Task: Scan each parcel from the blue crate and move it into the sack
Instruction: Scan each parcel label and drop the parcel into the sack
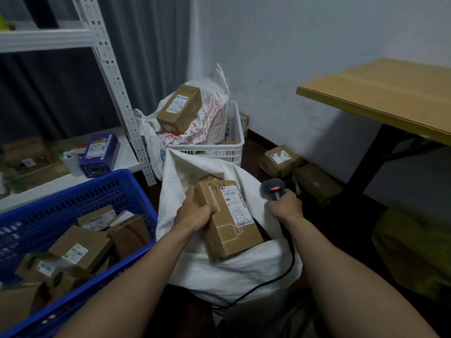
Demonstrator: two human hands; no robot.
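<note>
One parcel (228, 219) over the open sack (234, 272), left hand (195, 213) fingers clasping its edge, right hand (285, 207) wrapped round scanner (274, 189)

Crate (102, 191) sits front left, several parcels (80, 250) piled inside. Sack (234, 272) right next to it, dead centre, mouth open. 1 parcel (227, 220) over sack mouth, left hand (195, 213) on its left edge. Right hand (285, 206) with scanner (273, 187) just right of that parcel. Behind sack: basket (234, 142) with bag (212, 113) in it, 1 box (179, 108) on top. Shelf rack (114, 93) back left, table (380, 93) far right, few boxes (280, 159) on floor between basket and table.
</note>
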